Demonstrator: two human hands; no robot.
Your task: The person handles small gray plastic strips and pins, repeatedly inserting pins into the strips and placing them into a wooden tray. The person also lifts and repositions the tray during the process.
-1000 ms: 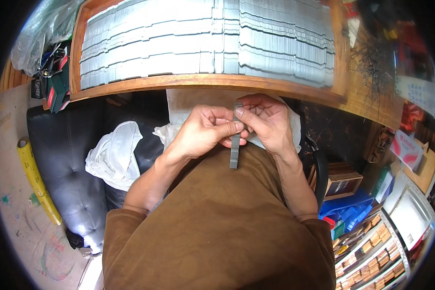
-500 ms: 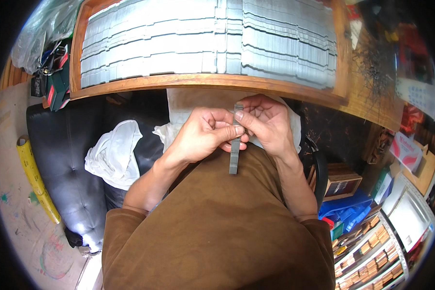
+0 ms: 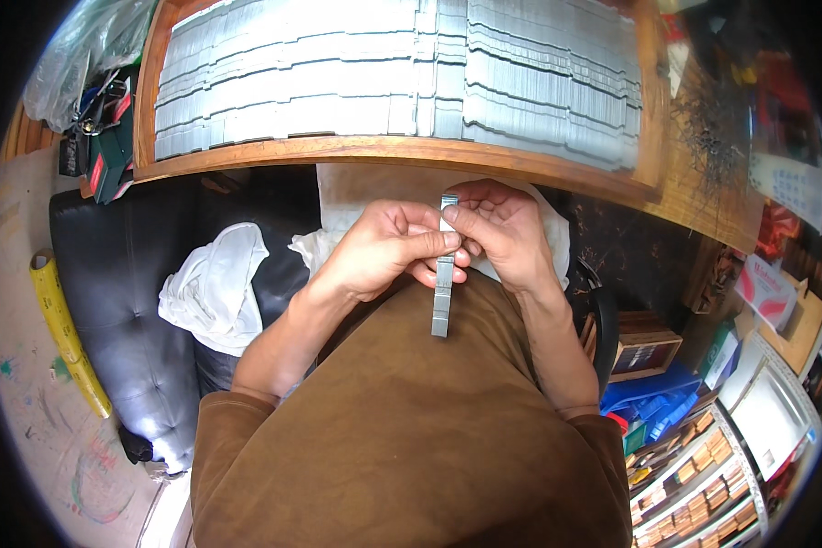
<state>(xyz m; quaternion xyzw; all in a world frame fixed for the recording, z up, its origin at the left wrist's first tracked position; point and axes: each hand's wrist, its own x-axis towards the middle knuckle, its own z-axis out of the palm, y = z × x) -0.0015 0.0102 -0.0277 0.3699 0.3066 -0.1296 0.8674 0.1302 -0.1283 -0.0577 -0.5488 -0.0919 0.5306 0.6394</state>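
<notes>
Both hands met over the lap, just near of the wooden tray [image 3: 393,151] packed with grey metal strips. The left hand [image 3: 384,251] and right hand [image 3: 502,228] each pinched the narrow grey metal strip [image 3: 442,292], fingers closed on its upper half, its lower end hanging free.

hands [image 3: 447,242] shifted slightly, metal strip [image 3: 442,285] more upright

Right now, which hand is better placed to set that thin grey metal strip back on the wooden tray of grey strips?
Probably the right hand: it pinches the thin grey metal strip near its upper end, closest to the wooden tray. The left hand grips across its middle.
</notes>
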